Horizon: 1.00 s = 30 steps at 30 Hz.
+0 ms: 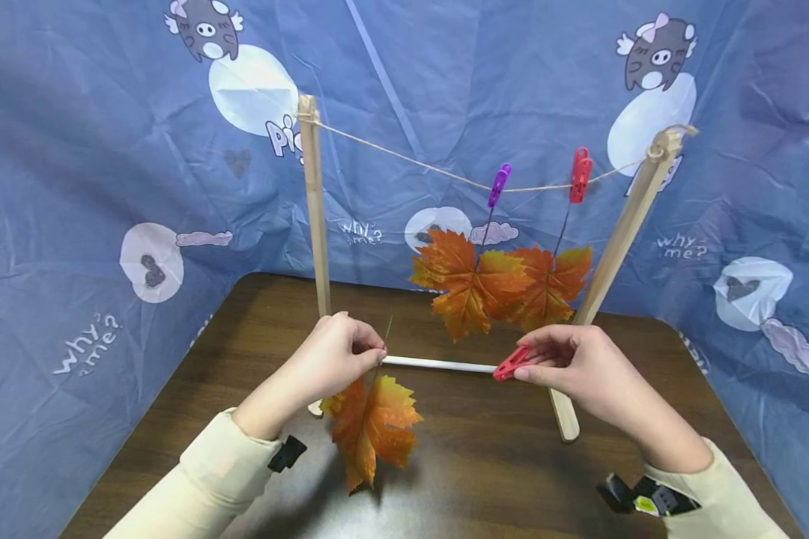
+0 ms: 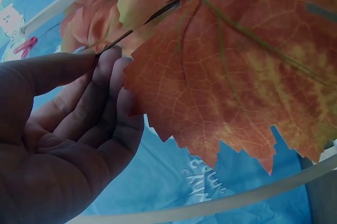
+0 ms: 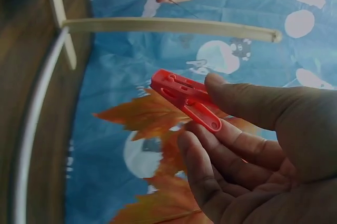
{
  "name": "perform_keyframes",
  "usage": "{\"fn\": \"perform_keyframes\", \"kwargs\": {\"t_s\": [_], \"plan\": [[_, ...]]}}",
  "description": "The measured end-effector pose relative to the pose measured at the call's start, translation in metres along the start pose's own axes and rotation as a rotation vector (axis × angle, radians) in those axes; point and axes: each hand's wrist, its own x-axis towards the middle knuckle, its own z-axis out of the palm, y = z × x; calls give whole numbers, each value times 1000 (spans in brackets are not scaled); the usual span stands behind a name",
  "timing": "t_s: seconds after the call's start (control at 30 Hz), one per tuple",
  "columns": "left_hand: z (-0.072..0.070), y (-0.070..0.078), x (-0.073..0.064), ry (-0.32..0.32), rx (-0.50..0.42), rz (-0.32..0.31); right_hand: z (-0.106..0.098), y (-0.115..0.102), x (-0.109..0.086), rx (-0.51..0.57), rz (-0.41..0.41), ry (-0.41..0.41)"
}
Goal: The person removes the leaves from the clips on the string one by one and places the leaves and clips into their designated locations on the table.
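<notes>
In the head view my left hand [image 1: 340, 350] pinches the thin stem of an orange maple-like leaf [image 1: 372, 427], which hangs below the fingers above the table. The left wrist view shows the stem between thumb and forefinger, with the leaf [image 2: 237, 71] spread wide beside the hand. My right hand [image 1: 583, 367] holds a red clothespin [image 1: 511, 363] between thumb and fingers. Seen from the right wrist, that clothespin [image 3: 184, 98] lies tilted in the grip. Two more leaves hang from a string [image 1: 404, 159], one under a purple clothespin [image 1: 500, 185], one under a red clothespin [image 1: 580, 175].
The string runs between a left wooden post [image 1: 315, 217] and a right wooden post [image 1: 627, 224]. A white rod [image 1: 438, 364] joins the posts low down, behind my hands. Everything stands on a dark wooden table [image 1: 485, 464], with a blue printed cloth [image 1: 391, 82] behind.
</notes>
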Motion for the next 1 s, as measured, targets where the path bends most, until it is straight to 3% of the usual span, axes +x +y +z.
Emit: {"fn": "perform_keyframes", "kwargs": {"t_s": [0.43, 0.7, 1.0], "plan": [[19, -7, -6, -102, -74, -24, 27, 43, -15, 91, 31, 30], [35, -13, -9, -184, -17, -37, 31, 62, -18, 127, 98, 8], [58, -16, -12, -260, -4, -4, 38, 82, -23, 19, 131, 49]]}}
